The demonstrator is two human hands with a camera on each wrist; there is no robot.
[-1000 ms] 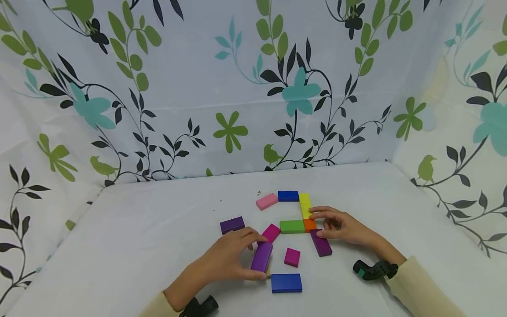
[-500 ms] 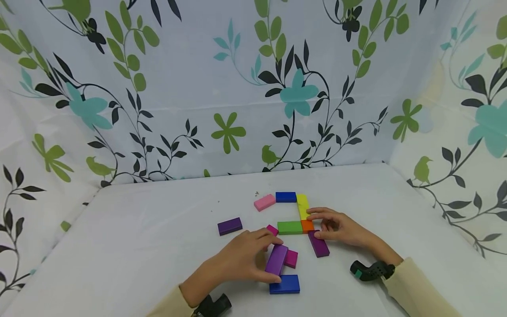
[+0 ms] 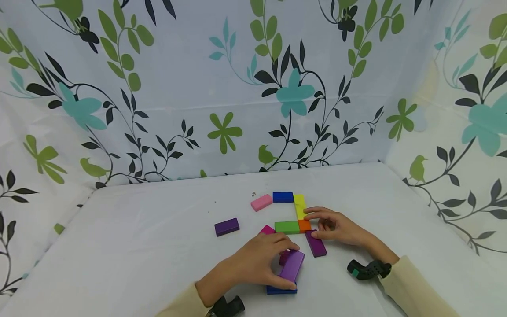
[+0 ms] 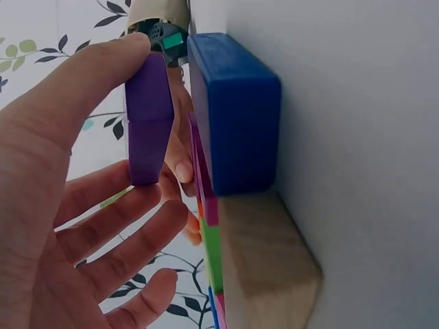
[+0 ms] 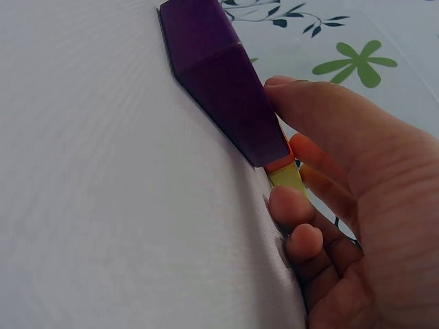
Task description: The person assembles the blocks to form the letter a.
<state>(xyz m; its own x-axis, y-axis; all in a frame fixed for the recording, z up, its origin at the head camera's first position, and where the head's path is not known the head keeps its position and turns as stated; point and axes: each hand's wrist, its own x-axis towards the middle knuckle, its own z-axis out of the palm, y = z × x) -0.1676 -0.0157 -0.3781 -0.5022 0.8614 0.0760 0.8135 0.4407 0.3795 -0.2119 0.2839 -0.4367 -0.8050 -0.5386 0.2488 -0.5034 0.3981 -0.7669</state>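
Observation:
My left hand (image 3: pixel 257 260) pinches a purple block (image 3: pixel 292 266) between thumb and fingers, raised above the near blue block (image 3: pixel 280 291). In the left wrist view the blue block stands apart from it, with a plain wooden block (image 4: pixel 271 257) beside it. A magenta block (image 3: pixel 283 258) shows partly behind the held block. My right hand (image 3: pixel 336 226) rests at the row's right side, its thumb touching a plum-coloured block (image 3: pixel 316 244). Its other fingers lie by the orange block (image 3: pixel 304 226) and the yellow block (image 3: pixel 299 206).
A green block (image 3: pixel 287 227) joins the orange one. Beyond, a blue block (image 3: pixel 283 197) adjoins the yellow block and a pink block (image 3: pixel 261 202). To the left lies a dark purple block (image 3: pixel 227 226). A second magenta block (image 3: pixel 267 229) is partly covered by my left hand.
My left hand has carried the purple block rightward, from beside the magenta blocks to over the near blue block. The right hand keeps its place; the view has shifted slightly.

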